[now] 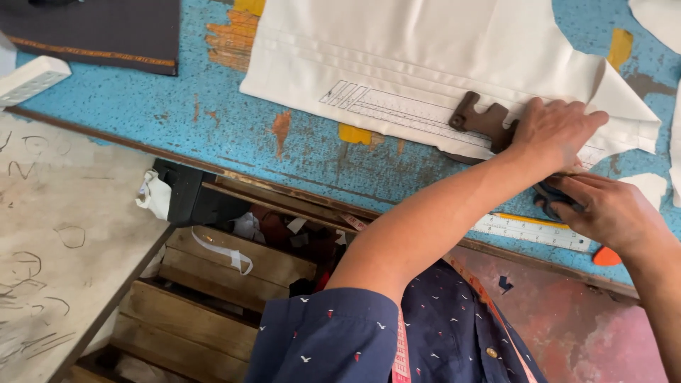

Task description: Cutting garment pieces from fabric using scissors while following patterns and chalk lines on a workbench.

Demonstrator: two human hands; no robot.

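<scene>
Worn blue table (213, 113) fills the upper frame, with white cloth (425, 50) at upper centre. At right, the left hand (557, 131) presses the cloth flat, fingers together, beside a brown template (482, 120). Just below, the right hand (613, 213) grips dark scissors (550, 198), fingers curled.

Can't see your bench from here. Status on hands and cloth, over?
Left hand flat on white cloth, beside brown template. Right hand gripping scissors at cloth edge. Ruler close below.
</scene>
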